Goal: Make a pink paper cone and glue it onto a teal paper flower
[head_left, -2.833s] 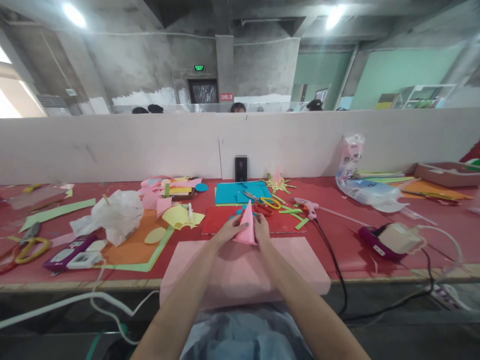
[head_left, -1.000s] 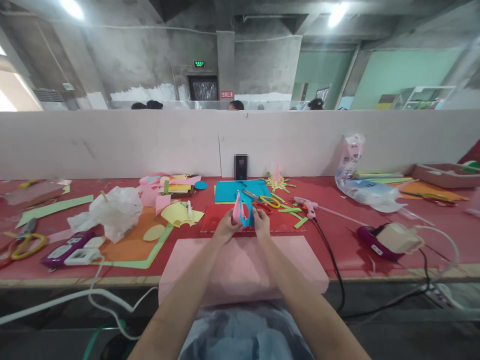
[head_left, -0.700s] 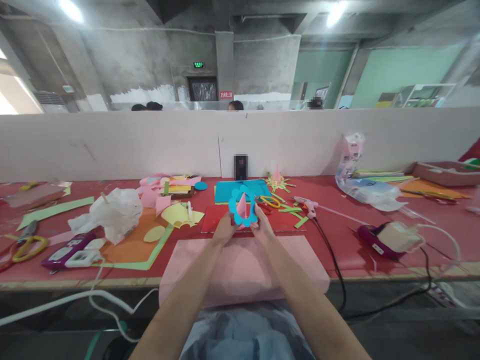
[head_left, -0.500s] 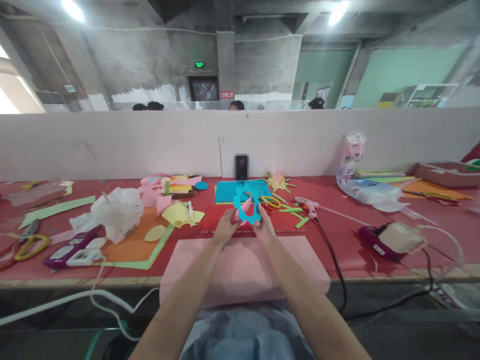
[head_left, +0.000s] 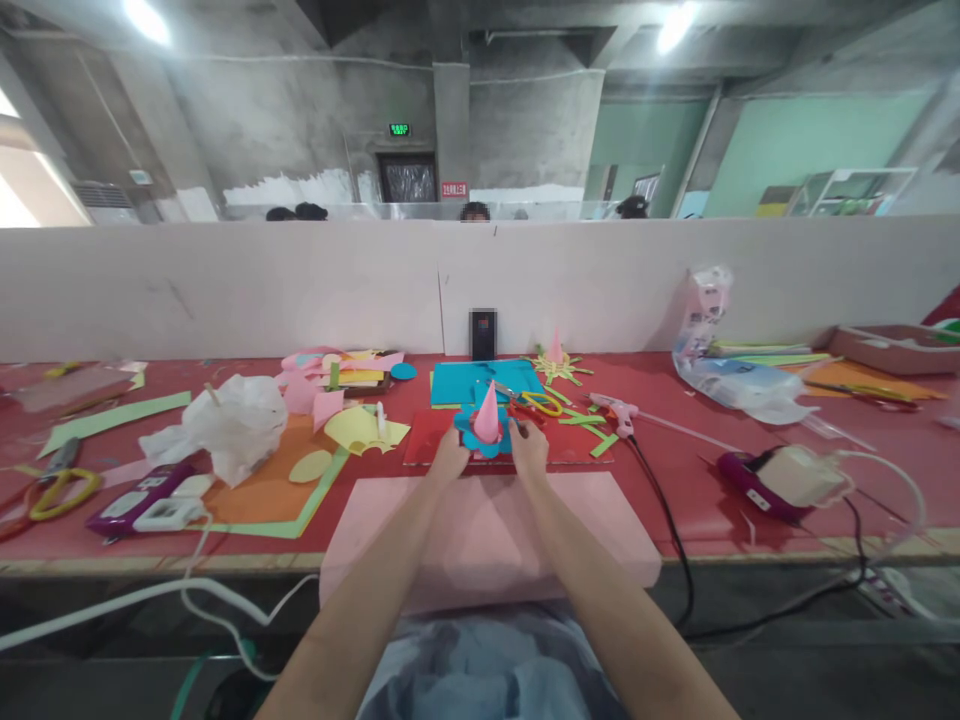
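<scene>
A blue paper ring with a scalloped edge [head_left: 491,447] surrounds the base of an upright pink paper cone [head_left: 487,415]. My left hand [head_left: 452,453] pinches the ring's left edge, and my right hand [head_left: 529,447] grips its right edge. Both are over a red board [head_left: 427,440]. Just behind lie blue sheets [head_left: 454,382] and yellow-handled scissors [head_left: 543,403]. Another pink cone [head_left: 556,349] stands on a yellow-green fringed paper piece to the back right.
Right of my hands are green strips [head_left: 600,440] and a pink glue gun [head_left: 622,415] with a black cord. Crumpled white plastic [head_left: 236,425], paper scraps and a purple power strip [head_left: 142,500] lie left. A pale partition [head_left: 337,285] rises behind.
The cone has turned from tilted to upright, and the blue ring, seen open face-on before, now lies flatter around its base. Both hands have shifted slightly and still hold it.
</scene>
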### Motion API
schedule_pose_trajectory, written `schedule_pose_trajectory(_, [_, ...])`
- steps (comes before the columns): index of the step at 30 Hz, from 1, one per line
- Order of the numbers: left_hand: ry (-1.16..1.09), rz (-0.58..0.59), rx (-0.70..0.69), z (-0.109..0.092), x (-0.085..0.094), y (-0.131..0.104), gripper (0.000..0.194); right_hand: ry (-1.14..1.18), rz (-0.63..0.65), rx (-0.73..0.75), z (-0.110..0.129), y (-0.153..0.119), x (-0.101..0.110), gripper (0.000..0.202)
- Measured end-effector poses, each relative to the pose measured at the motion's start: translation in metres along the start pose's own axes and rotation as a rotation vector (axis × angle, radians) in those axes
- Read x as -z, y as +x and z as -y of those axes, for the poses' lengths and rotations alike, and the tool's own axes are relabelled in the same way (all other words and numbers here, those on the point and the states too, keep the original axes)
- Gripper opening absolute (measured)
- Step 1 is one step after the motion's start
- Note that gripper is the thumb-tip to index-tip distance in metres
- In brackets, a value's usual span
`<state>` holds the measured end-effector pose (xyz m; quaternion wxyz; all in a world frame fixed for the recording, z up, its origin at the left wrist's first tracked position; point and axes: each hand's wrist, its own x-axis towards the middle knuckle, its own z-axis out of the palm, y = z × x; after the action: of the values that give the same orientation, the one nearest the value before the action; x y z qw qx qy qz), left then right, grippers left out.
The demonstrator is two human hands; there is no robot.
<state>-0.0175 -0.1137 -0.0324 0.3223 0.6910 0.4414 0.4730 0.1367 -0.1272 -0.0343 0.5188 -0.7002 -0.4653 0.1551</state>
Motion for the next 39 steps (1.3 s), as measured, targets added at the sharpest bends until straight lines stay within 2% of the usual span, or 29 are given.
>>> schedule_pose_trajectory(4, [0.019,-0.176,0.139,0.012,0.006,0.006,0.052,-0.041,0.03,-0.012,0.002,-0.004,-0.001,0.03])
schedule_pose_trajectory(7, [0.036,-0.246,0.138,0.018,0.01,0.008,0.044,-0.066,0.063,0.002,0.002,-0.007,-0.001,0.034])
schedule_pose_trajectory(12, [0.08,-0.306,0.113,0.016,0.011,0.007,0.035,-0.1,0.126,0.048,0.003,-0.009,0.0,0.026])
schedule_pose_trajectory(16, [0.098,-0.224,0.121,0.012,0.008,0.006,0.037,-0.145,0.1,0.128,0.003,-0.011,-0.001,0.027])
schedule_pose_trajectory(20, [0.136,-0.124,0.044,0.009,0.004,0.004,0.039,-0.276,0.02,0.204,-0.001,-0.012,-0.002,0.029])
schedule_pose_trajectory(23, [0.172,-0.064,-0.002,0.009,0.001,0.001,0.043,-0.358,0.079,0.194,-0.006,-0.012,-0.006,0.032])
schedule_pose_trajectory(27, [0.23,0.024,0.01,0.007,0.0,-0.002,0.049,-0.413,0.161,0.199,-0.013,-0.01,-0.012,0.031])
schedule_pose_trajectory(33, [0.251,0.039,0.001,0.002,0.0,-0.003,0.05,-0.431,0.169,0.212,-0.018,-0.008,-0.014,0.032])
schedule_pose_trajectory(39, [0.237,0.024,-0.03,0.007,-0.001,-0.001,0.053,-0.429,0.152,0.226,-0.015,-0.01,-0.012,0.031])
